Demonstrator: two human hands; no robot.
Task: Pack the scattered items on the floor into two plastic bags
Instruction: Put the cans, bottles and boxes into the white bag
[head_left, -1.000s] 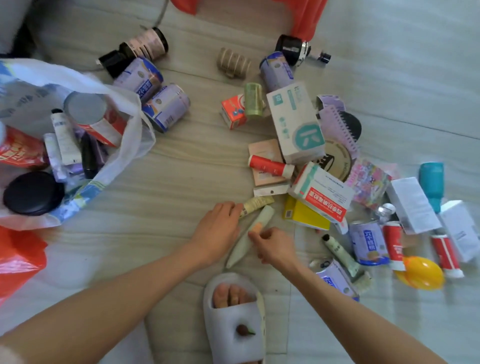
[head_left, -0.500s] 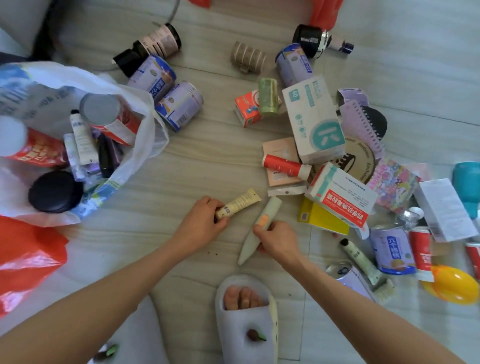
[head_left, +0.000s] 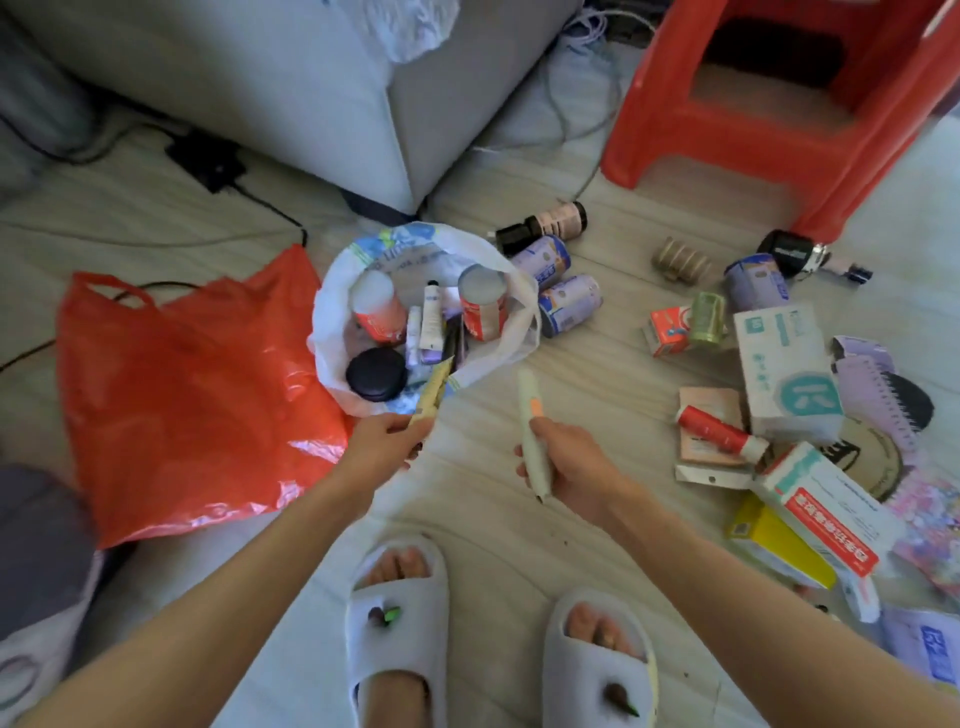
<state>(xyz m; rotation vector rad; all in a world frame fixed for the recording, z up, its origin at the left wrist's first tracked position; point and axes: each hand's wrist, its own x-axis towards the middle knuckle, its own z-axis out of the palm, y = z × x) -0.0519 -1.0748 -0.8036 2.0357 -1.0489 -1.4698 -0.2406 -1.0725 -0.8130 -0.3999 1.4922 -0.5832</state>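
My left hand (head_left: 382, 441) grips a small beige tube (head_left: 431, 392) and holds it at the near rim of the white plastic bag (head_left: 332, 306). That bag stands open on the floor with cans, tubes and a black round lid inside. My right hand (head_left: 566, 460) grips a long pale tube with an orange band (head_left: 531, 415), raised above the floor to the right of the bag. A flat red plastic bag (head_left: 182, 405) lies left of the white one. Boxes, cans and tubes are scattered at the right, among them a white box with a teal mark (head_left: 784, 369).
A grey sofa corner (head_left: 332, 88) stands behind the bags, with cables running beside it. A red plastic stool (head_left: 769, 104) stands at the back right. Two purple cans (head_left: 556, 280) lie next to the white bag. My feet in white slippers (head_left: 397, 623) are at the bottom.
Both hands lifted their tubes off the floor and carried them left toward the white bag. My view swung up and left, bringing the sofa and stool into sight.
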